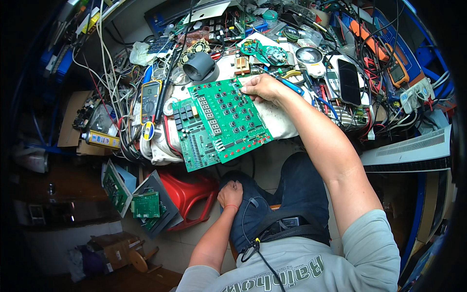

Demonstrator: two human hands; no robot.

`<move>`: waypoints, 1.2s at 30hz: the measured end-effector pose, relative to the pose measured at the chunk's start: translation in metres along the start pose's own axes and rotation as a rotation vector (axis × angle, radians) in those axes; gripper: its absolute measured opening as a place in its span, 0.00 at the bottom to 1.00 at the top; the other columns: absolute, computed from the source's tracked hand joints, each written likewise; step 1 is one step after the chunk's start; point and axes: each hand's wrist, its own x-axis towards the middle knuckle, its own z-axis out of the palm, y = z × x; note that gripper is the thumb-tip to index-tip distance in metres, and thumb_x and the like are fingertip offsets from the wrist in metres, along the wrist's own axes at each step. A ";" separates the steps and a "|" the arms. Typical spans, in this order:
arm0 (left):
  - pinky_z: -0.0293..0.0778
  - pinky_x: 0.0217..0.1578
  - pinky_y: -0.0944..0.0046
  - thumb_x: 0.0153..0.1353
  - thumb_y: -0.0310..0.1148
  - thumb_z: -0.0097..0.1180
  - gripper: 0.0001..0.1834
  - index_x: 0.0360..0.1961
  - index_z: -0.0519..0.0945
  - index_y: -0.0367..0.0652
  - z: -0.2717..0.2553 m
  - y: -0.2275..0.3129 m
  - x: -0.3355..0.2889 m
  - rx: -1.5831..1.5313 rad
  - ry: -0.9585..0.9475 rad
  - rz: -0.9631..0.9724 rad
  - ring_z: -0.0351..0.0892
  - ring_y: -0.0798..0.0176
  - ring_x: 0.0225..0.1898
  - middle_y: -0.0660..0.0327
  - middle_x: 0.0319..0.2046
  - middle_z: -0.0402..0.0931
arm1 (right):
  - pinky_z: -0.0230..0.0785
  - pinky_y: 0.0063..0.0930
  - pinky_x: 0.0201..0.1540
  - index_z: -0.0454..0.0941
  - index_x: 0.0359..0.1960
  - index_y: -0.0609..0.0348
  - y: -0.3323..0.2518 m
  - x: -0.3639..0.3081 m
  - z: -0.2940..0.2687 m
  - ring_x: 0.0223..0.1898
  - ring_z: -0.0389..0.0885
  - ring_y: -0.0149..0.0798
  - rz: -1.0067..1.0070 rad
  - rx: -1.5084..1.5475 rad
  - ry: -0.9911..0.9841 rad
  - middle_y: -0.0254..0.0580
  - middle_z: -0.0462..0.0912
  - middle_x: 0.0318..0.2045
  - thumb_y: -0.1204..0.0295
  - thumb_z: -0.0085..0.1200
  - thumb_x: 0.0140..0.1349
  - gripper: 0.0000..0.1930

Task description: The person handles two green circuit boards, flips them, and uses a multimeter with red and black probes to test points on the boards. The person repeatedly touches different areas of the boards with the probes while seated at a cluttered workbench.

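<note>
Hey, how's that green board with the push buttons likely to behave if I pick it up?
The green board looks thin and flat, so it should lift light and stiff. Its digit display and raised black buttons look easy to knock. Its near edge seems to overhang the white work surface, so pressing there might tip it.

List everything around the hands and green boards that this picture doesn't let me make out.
All in the head view:
- Underside of the green button board, pinched by the right hand at its upper right edge: turned away from the camera.
- Left hand's palm, and anything in it: hidden by its curled fingers.
- Right edge of the second green board: seemingly covered by the button board.
- Yellow-edged multimeter's reading: too small.
</note>
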 end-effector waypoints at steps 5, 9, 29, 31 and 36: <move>0.75 0.34 0.43 0.63 0.48 0.53 0.18 0.24 0.79 0.46 0.000 0.000 0.000 0.001 0.006 0.001 0.82 0.40 0.34 0.51 0.27 0.82 | 0.68 0.19 0.24 0.87 0.36 0.60 0.001 0.002 0.000 0.19 0.73 0.23 0.007 0.001 0.000 0.30 0.81 0.22 0.66 0.68 0.62 0.10; 0.75 0.35 0.43 0.63 0.48 0.53 0.18 0.24 0.79 0.46 -0.002 0.001 -0.001 0.000 0.002 0.000 0.82 0.40 0.34 0.51 0.27 0.82 | 0.68 0.18 0.24 0.86 0.36 0.59 0.000 0.000 -0.001 0.20 0.73 0.23 0.003 -0.001 -0.009 0.30 0.81 0.22 0.65 0.68 0.62 0.10; 0.74 0.33 0.43 0.63 0.48 0.53 0.19 0.23 0.79 0.46 -0.001 0.000 0.000 -0.011 0.005 0.010 0.82 0.40 0.33 0.51 0.26 0.82 | 0.62 0.19 0.20 0.87 0.31 0.60 -0.002 0.003 0.002 0.19 0.71 0.24 -0.005 0.025 0.000 0.30 0.82 0.21 0.61 0.76 0.52 0.15; 0.74 0.33 0.43 0.63 0.48 0.53 0.19 0.23 0.79 0.46 -0.001 0.000 0.000 -0.011 -0.002 0.006 0.82 0.40 0.33 0.51 0.26 0.82 | 0.62 0.19 0.20 0.87 0.30 0.60 -0.002 0.006 0.002 0.19 0.71 0.24 0.004 0.026 -0.004 0.30 0.81 0.21 0.61 0.77 0.52 0.15; 0.74 0.33 0.43 0.63 0.48 0.53 0.19 0.23 0.79 0.46 -0.001 0.001 0.000 -0.009 -0.005 0.004 0.82 0.40 0.33 0.51 0.26 0.82 | 0.62 0.19 0.20 0.87 0.30 0.60 -0.001 0.006 0.002 0.19 0.71 0.25 0.020 0.032 0.004 0.30 0.81 0.21 0.62 0.77 0.52 0.15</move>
